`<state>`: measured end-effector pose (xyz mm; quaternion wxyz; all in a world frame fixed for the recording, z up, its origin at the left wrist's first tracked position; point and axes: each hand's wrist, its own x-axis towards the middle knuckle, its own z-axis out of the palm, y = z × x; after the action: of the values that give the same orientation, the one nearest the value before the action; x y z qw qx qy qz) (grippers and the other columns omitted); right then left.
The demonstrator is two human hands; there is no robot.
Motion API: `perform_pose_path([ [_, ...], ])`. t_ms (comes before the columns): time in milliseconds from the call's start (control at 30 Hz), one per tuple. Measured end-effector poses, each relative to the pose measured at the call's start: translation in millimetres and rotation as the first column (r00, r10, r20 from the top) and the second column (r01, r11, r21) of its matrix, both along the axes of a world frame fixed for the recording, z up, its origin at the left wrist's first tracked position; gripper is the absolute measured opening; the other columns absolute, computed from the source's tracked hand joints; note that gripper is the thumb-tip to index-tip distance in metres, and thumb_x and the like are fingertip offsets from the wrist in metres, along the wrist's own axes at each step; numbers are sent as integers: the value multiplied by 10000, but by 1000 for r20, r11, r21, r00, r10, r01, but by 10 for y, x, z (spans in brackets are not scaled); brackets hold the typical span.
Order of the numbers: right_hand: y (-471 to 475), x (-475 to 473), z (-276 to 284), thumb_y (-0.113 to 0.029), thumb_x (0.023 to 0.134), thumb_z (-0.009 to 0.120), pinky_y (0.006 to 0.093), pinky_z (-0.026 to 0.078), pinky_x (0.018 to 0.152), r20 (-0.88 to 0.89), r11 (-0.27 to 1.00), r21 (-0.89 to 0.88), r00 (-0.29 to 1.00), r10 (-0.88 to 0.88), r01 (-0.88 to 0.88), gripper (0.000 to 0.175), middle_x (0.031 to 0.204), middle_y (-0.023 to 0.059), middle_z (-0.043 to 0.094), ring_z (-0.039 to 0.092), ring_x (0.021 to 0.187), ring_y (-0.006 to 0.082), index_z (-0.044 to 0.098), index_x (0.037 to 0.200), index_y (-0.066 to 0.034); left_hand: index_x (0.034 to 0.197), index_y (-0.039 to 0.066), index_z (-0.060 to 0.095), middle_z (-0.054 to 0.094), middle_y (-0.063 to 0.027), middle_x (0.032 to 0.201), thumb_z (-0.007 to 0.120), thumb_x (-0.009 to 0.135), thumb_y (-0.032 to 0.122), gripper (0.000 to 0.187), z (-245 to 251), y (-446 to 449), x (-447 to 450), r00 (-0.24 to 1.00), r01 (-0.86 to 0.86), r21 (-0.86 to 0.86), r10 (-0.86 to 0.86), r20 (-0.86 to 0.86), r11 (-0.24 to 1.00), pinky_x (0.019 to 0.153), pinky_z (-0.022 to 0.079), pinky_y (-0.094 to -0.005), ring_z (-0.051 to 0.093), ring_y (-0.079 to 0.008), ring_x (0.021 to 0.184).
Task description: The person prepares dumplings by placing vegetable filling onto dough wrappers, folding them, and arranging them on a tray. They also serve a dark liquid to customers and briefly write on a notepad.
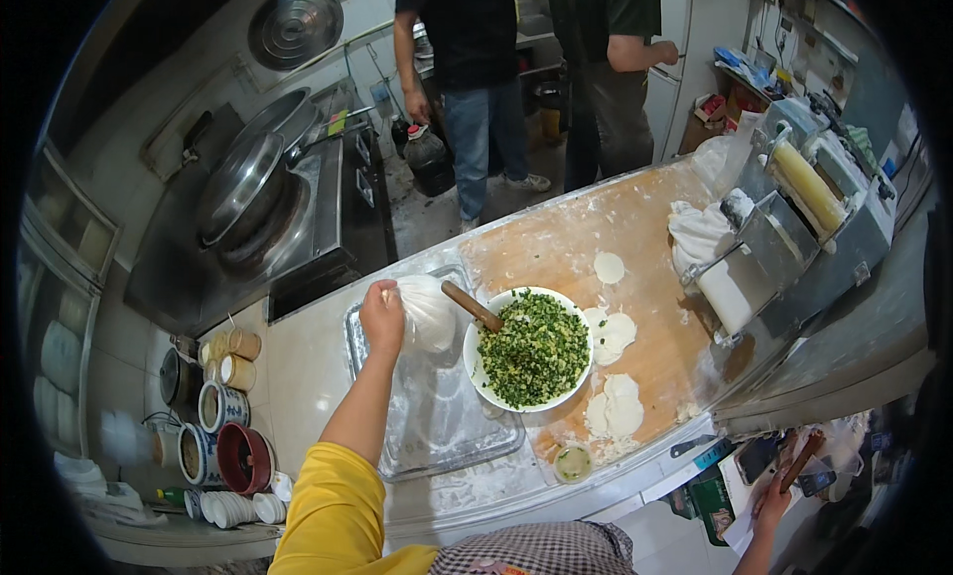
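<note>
At the tray's upper part, my left hand [383,318] grips the gathered neck of a white plastic bag [428,314] with pale contents. Beside the bag stands a white bowl [474,374] of chopped greens [532,348]; a wooden handle [469,305] leans out of it. My right hand [772,503], far off at lower right, is closed around a brown wooden stick [802,462]. Thin dough rounds [609,268] [616,407] lie on the floured wooden board [521,247]. A small cup [572,463] sits below the bowl.
A metal tray [447,456] lies under the bag. A dough roller machine [804,195] stands at right, a white cloth [696,236] beside it. Jars [223,407] and a red pot [244,458] are at left. Two people [476,68] [610,76] stand beyond the counter, near a stove [313,225].
</note>
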<state>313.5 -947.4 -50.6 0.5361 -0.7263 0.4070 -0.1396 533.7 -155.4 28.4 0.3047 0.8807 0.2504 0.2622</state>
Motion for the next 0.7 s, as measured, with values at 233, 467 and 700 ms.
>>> perform_pose_path([
  [233,-72,12,-102,-347,997,580,304,239,278,17,999,-8,999,48,-48,410,434,-5,379,337,276,112,454,697,-98,961,91,702,720,-156,921,578,897,144,150,-16,422,13,999,38,49,-37,-32,998,804,527,-411,691,-335,885],
  [467,-4,-23,-84,-379,999,569,300,229,276,-8,1000,-11,1000,16,-16,441,418,-3,376,325,267,113,456,675,-102,877,105,697,706,-161,850,623,845,118,82,74,558,-296,993,-72,98,63,97,993,754,526,-423,683,-341,828],
  [700,-73,43,-143,-415,988,581,297,228,276,-15,1000,-30,1000,4,-5,469,409,0,366,326,269,118,464,662,-98,867,107,716,702,-172,874,595,854,134,125,-21,1105,-543,990,-29,240,61,-129,970,762,529,-430,675,-368,855],
])
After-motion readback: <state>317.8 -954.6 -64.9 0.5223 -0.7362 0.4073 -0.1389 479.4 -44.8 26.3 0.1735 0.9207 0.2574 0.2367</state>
